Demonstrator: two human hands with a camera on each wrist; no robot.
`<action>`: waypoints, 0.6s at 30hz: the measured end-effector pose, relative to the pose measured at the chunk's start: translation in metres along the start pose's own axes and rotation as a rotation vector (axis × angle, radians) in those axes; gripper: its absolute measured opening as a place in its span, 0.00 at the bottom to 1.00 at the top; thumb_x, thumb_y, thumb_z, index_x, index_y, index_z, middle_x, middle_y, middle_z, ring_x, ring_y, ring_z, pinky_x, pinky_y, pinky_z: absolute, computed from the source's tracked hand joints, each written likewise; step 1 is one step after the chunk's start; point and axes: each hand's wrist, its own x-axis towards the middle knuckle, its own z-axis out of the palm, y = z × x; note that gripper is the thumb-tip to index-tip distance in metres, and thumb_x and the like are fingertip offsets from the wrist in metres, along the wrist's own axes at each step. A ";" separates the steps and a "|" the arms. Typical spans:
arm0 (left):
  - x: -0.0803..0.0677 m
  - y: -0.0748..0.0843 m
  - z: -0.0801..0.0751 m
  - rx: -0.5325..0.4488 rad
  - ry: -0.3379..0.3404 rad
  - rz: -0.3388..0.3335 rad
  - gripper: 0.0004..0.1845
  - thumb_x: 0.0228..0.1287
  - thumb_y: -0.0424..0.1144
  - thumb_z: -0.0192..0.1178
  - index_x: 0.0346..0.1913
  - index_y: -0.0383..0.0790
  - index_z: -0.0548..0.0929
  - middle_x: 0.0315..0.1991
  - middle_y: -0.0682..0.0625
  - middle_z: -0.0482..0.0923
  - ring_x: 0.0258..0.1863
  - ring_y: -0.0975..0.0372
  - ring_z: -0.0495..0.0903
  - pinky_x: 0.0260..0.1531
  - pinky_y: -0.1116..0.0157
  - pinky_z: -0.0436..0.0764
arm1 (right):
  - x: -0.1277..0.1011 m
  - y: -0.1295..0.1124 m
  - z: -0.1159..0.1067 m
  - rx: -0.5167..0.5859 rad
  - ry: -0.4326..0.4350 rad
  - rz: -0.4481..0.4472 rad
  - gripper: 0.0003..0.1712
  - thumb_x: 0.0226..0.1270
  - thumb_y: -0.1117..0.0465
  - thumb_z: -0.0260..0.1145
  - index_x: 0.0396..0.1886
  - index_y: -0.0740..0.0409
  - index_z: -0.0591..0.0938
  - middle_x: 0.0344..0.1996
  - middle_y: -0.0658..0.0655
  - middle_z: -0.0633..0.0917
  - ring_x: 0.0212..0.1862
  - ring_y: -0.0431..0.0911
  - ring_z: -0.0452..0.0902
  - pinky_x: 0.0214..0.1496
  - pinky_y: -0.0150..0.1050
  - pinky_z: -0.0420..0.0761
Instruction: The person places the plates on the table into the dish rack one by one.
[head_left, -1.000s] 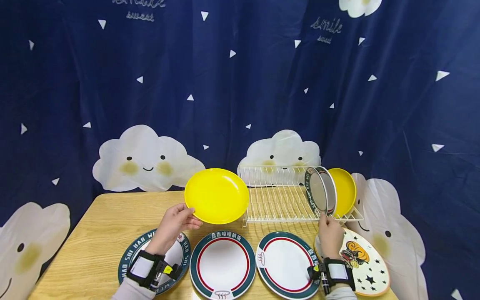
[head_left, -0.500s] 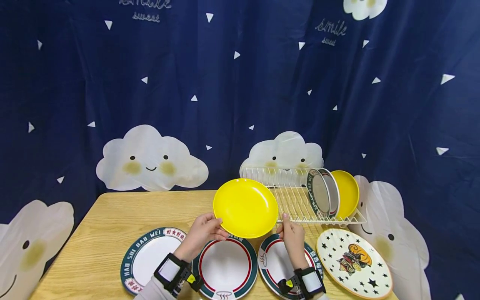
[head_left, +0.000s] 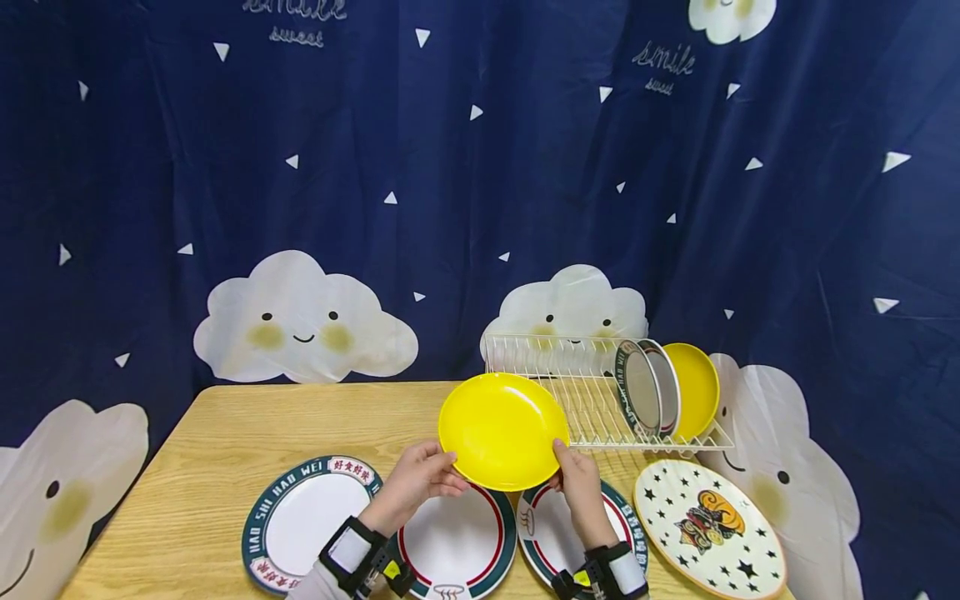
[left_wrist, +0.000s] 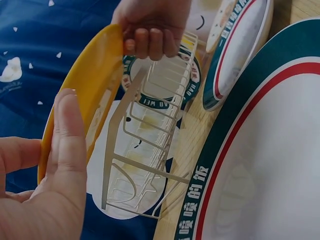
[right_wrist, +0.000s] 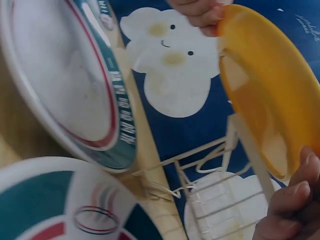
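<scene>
A plain yellow plate [head_left: 502, 431] is held tilted in the air over the table, in front of the white wire dish rack [head_left: 577, 400]. My left hand [head_left: 437, 468] grips its left rim, thumb on the face. My right hand [head_left: 567, 468] grips its right rim. The left wrist view shows the plate [left_wrist: 87, 100] edge-on, with my left thumb [left_wrist: 67, 150] near it and my right hand's fingers [left_wrist: 149, 42] curled over the far rim. In the right wrist view the plate [right_wrist: 267, 85] lies between both hands.
The rack's right end holds two green-rimmed plates [head_left: 639, 387] and a yellow plate [head_left: 696, 387] upright. On the wooden table [head_left: 217, 450] lie three green-rimmed white plates [head_left: 307, 521] [head_left: 457, 546] [head_left: 546, 533] and a star-patterned plate [head_left: 708, 525]. A blue cloud curtain hangs behind.
The yellow plate has moved right and slightly down. My right hand left the rack's plates, came left and took the plate's right rim, so both hands now hold it.
</scene>
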 end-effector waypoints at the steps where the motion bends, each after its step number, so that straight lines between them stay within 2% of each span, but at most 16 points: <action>1: 0.001 -0.001 0.001 0.000 -0.008 -0.005 0.22 0.60 0.46 0.56 0.48 0.30 0.72 0.31 0.42 0.83 0.31 0.55 0.84 0.38 0.60 0.83 | 0.000 -0.003 -0.002 0.006 0.001 0.009 0.29 0.64 0.42 0.52 0.13 0.60 0.75 0.08 0.52 0.72 0.17 0.49 0.68 0.17 0.32 0.69; 5: 0.007 -0.005 0.004 0.008 -0.053 -0.021 0.22 0.60 0.46 0.55 0.49 0.30 0.73 0.36 0.36 0.81 0.34 0.52 0.84 0.39 0.59 0.82 | 0.003 -0.011 -0.011 0.018 0.012 0.010 0.28 0.64 0.44 0.53 0.14 0.60 0.75 0.08 0.51 0.71 0.16 0.44 0.67 0.18 0.31 0.70; 8: 0.011 -0.005 0.007 0.030 -0.069 -0.027 0.21 0.61 0.46 0.55 0.48 0.30 0.73 0.37 0.35 0.80 0.35 0.53 0.83 0.41 0.57 0.81 | 0.004 -0.014 -0.019 0.012 0.032 0.000 0.28 0.65 0.45 0.53 0.14 0.61 0.75 0.08 0.50 0.71 0.15 0.45 0.66 0.17 0.33 0.70; 12: 0.016 -0.001 0.009 0.068 -0.026 -0.014 0.21 0.61 0.47 0.55 0.47 0.30 0.73 0.38 0.36 0.80 0.34 0.55 0.83 0.42 0.57 0.81 | 0.006 -0.015 -0.033 -0.014 0.082 -0.004 0.28 0.64 0.44 0.53 0.13 0.59 0.74 0.08 0.49 0.71 0.16 0.44 0.66 0.17 0.33 0.69; 18: 0.029 0.008 0.006 0.092 0.049 0.039 0.19 0.63 0.44 0.53 0.46 0.29 0.72 0.38 0.37 0.79 0.37 0.52 0.82 0.41 0.60 0.82 | 0.014 -0.016 -0.060 -0.046 0.202 -0.037 0.29 0.64 0.42 0.52 0.12 0.59 0.73 0.08 0.50 0.71 0.15 0.43 0.65 0.18 0.32 0.68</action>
